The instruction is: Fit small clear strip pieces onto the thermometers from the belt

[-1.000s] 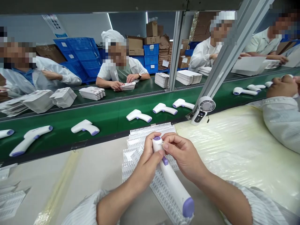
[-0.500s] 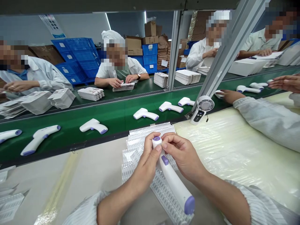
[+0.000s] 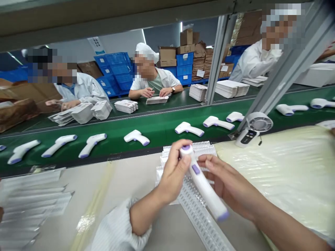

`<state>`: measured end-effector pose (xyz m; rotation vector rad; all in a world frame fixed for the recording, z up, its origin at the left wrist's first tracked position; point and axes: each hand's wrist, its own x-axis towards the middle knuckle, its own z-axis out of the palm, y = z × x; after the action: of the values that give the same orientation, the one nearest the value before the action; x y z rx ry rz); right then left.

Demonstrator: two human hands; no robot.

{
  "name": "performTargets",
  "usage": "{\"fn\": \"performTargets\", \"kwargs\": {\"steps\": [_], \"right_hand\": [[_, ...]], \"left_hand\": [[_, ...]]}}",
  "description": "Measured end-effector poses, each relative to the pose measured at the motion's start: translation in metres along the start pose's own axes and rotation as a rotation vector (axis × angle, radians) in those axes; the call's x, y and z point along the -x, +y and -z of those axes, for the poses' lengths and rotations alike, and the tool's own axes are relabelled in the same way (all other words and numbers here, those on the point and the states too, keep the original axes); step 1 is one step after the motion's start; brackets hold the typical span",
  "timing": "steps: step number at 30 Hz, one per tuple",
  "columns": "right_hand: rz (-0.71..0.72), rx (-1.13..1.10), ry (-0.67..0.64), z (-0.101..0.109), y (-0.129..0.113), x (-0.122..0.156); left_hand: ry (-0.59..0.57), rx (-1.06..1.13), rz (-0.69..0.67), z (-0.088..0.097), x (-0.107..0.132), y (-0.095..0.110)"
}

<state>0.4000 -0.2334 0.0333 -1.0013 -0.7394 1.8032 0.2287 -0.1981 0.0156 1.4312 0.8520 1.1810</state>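
Note:
My left hand (image 3: 172, 176) is closed around the head of a white infrared thermometer (image 3: 208, 193) with purple trim. The thermometer's handle slants down to the right, with its purple end toward me. Just right of it, my right hand (image 3: 231, 183) is apart from the handle, fingers stretched and slightly blurred. Beneath lie strips of small clear-white plastic pieces (image 3: 201, 212), stacked on the grey table and partly hidden by my left hand.
Beyond the table, a green conveyor (image 3: 162, 130) carries several similar thermometers (image 3: 137, 137). A small handheld fan (image 3: 247, 136) leans by the metal post. Yellowish plastic wrap (image 3: 285, 167) covers the right side; clear plastic sheets (image 3: 31, 205) lie left. Co-workers sit opposite with stacked white boxes (image 3: 197, 92).
My right hand has let go of the thermometer's head and moved down to the right, opening. My left hand keeps its hold. The camera view has turned left.

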Motion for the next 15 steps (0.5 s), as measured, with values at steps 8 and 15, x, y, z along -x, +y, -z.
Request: {"fn": "performTargets", "kwargs": {"steps": [8,15], "right_hand": [[0.305,1.144,0.051,-0.042,-0.018,-0.130],[0.382,1.479,0.128,-0.064,-0.035,-0.192]], "left_hand": [[0.462,-0.225,-0.225,0.093,-0.057,0.021],[0.559,-0.250,-0.451,0.119,-0.051,0.046]]}}
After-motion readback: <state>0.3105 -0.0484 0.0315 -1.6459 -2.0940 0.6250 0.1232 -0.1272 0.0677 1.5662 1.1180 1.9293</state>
